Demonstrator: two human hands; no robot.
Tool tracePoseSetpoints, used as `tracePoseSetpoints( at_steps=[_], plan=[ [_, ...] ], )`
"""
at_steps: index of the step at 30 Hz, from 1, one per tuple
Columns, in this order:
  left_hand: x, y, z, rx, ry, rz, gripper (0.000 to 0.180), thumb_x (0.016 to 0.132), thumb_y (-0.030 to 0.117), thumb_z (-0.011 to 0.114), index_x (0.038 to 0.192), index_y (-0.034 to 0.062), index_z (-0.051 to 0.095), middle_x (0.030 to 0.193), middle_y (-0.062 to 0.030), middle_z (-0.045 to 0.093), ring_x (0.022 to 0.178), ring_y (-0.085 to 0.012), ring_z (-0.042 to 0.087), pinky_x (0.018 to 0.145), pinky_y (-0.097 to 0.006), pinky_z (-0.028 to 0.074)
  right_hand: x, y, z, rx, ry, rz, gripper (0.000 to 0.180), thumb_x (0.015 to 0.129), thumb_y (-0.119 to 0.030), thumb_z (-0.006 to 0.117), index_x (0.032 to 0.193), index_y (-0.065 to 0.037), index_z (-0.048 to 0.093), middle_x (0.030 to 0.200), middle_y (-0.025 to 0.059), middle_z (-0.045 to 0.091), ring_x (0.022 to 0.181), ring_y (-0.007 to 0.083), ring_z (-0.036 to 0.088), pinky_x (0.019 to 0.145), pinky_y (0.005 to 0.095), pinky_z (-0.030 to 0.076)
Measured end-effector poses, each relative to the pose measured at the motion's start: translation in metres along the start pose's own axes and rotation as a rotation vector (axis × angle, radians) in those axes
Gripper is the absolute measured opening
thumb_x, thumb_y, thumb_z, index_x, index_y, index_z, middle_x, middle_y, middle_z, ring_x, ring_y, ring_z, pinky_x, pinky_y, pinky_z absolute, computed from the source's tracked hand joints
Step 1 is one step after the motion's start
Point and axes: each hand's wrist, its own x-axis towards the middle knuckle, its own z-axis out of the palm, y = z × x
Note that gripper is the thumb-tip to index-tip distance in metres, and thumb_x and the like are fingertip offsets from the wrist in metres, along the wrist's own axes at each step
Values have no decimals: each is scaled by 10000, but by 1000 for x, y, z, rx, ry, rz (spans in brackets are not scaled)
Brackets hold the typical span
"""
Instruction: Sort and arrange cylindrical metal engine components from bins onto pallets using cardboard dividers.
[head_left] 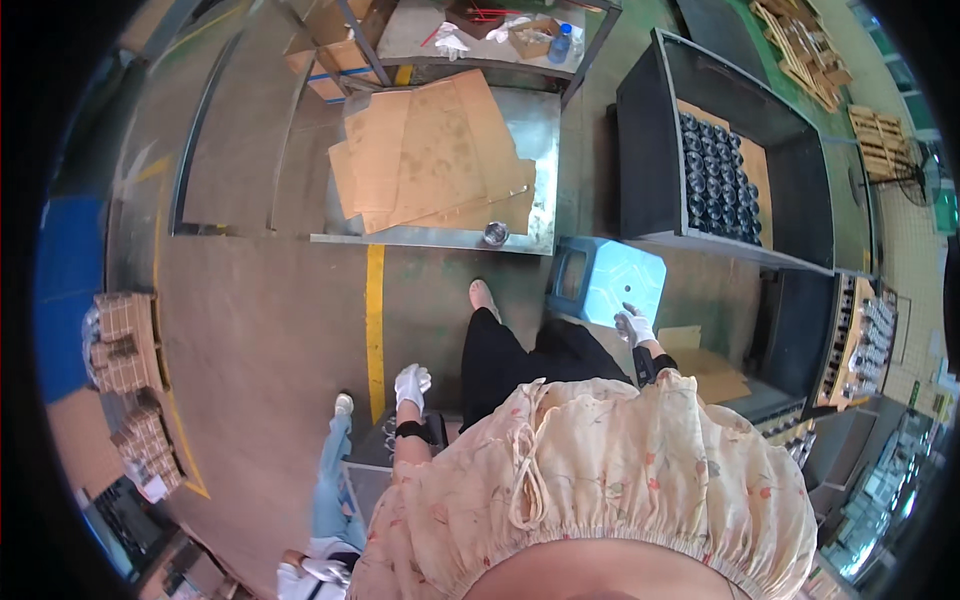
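Blue stool (628,272) lies by the unclenched right hand (634,326), well apart from the relaxed, empty left hand (411,385).

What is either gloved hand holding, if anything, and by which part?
No held object shows in the left hand. The right hand overlaps the blue plastic stool; whether it grips cannot be told.

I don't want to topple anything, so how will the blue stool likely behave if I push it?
The stool looks like moulded plastic, so it is probably stiff and light for its size. Its broad, boxy shape suggests it would slide rather than tip; the floor looks fairly smooth, which may help.
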Motion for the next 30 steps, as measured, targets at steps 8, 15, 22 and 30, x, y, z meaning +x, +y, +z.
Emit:
tracePoseSetpoints(
  at_steps=[8, 15, 22, 30],
  plan=[
    [54, 81, -3, 143, -65, -57, 169, 905, 156, 536, 1043, 75, 591, 815, -100, 659, 561, -178, 597, 489, -301, 490, -38, 7, 24, -20, 86, 37, 402, 917, -111, 501, 1309, -84, 415, 675, 24, 512, 455, 109, 414, 400, 255, 333],
    [80, 83, 20, 64, -313, -110, 95, 910, 170, 533, 850, 99, 550, 639, -46, 544, 441, -137, 482, 372, -268, 375, -9, 5, 17, -92, 153, 87, 148, 908, -212, 514, 1018, -124, 561, 614, 11, 492, 448, 142, 427, 398, 324, 343],
    [117, 68, 9, 205, -600, -206, 291, 891, 171, 424, 621, 179, 315, 502, 1, 310, 359, -142, 268, 325, -300, 180, -70, -99, 81, -969, 413, -351, 455, 836, -317, 521, 1261, -159, 566, 971, 157, 682, 917, 283, 655, 819, 370, 499],
    [145, 124, 91, 248, -379, -317, 126, 888, 120, 449, 768, 153, 428, 563, -35, 409, 378, -151, 331, 352, -305, 238, -68, -126, 55, -835, 476, -228, 435, 832, -336, 512, 1226, -173, 600, 1168, 153, 622, 1086, 332, 583, 942, 377, 452]
  ],
)
